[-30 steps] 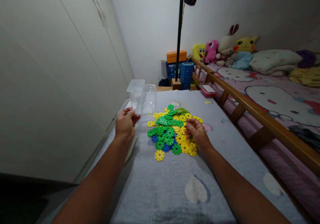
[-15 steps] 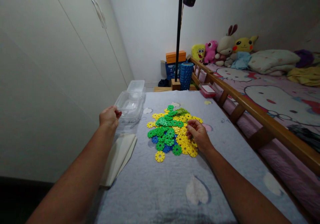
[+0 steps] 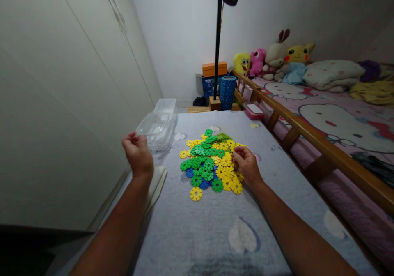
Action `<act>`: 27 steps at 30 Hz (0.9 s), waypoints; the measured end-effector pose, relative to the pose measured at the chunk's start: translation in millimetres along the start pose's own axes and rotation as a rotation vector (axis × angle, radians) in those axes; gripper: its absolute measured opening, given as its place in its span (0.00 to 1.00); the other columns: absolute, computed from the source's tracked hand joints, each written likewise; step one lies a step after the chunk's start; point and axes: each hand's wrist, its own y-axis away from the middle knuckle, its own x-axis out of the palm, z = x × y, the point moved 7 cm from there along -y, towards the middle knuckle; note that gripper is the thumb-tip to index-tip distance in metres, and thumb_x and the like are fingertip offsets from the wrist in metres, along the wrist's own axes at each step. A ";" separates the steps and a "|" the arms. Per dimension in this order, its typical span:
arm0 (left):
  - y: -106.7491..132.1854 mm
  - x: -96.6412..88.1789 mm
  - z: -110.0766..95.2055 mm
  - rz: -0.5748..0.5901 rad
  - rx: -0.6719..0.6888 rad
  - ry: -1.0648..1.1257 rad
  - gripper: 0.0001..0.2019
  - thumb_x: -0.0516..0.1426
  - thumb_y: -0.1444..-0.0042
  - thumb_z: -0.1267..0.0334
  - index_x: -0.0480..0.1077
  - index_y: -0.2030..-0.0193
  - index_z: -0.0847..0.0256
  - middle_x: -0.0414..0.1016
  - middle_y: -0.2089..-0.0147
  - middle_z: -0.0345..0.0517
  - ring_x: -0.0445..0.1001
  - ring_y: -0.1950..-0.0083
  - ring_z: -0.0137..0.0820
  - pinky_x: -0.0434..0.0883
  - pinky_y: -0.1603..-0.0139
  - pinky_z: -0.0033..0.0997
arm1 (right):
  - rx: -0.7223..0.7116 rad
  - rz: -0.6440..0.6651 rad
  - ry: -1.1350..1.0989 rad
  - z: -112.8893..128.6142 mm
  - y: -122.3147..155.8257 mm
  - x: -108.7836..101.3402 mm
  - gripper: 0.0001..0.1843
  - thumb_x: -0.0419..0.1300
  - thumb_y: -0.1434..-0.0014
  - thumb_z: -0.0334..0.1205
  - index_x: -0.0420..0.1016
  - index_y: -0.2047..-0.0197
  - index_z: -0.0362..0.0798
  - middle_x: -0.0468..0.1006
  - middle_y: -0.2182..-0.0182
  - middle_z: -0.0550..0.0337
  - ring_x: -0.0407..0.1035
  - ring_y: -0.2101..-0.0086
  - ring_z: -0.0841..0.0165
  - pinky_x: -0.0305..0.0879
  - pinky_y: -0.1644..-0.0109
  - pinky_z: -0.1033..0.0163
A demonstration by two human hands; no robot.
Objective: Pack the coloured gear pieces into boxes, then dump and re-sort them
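Note:
A pile of flat, notched plastic discs (image 3: 226,172) in yellow, green and blue lies mid-table. My right hand (image 3: 248,165) rests at the pile's right side with its fingers curled together over yellow discs; whether a disc is between the fingertips is hidden. Off to the left, my left hand (image 3: 138,155) is raised with bent fingers at the near left corner of a clear plastic box (image 3: 154,123), and appears to grip its rim. Beneath that wrist lies a folded cream cloth or pouch (image 3: 158,183), partly covered by my forearm. One yellow disc (image 3: 196,194) sits at the pile's near edge.
A second clear container or lid (image 3: 166,104) stands behind the box. A red-and-clear box (image 3: 254,109) is at the table's far right corner. The wooden bed rail (image 3: 295,128) runs along the right; the white wardrobe (image 3: 76,83) borders the left.
My left hand has turned and shifted slightly nearer, and the clear box's near corner has moved a little left. The right hand has barely moved at the pile. The view has shifted slightly.

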 end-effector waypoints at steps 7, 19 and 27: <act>146.1 80.1 18.3 0.872 0.172 -0.553 0.44 0.68 0.57 0.43 0.62 0.35 0.57 0.63 0.32 0.61 0.58 0.28 0.57 0.56 0.30 0.57 | -0.108 -0.197 0.212 -0.5 -15.2 -33.2 0.12 0.65 0.50 0.48 0.76 0.64 0.51 0.78 0.68 0.60 0.70 0.67 0.65 0.68 0.61 0.60; 138.1 141.8 23.0 0.763 0.237 -0.406 0.31 0.58 0.40 0.49 0.63 0.34 0.64 0.67 0.34 0.64 0.65 0.31 0.49 0.61 0.30 0.50 | -0.073 -0.217 0.622 -10.3 -101.6 -67.1 0.12 0.55 0.55 0.40 0.73 0.66 0.50 0.79 0.68 0.57 0.71 0.65 0.61 0.68 0.55 0.55; 111.8 121.5 28.5 0.661 0.260 -0.342 0.19 0.57 0.40 0.51 0.71 0.46 0.58 0.75 0.44 0.56 0.73 0.39 0.46 0.67 0.34 0.49 | -0.109 -0.196 1.178 -10.0 -197.9 -81.2 0.22 0.55 0.48 0.36 0.75 0.50 0.45 0.73 0.44 0.43 0.64 0.42 0.53 0.57 0.36 0.50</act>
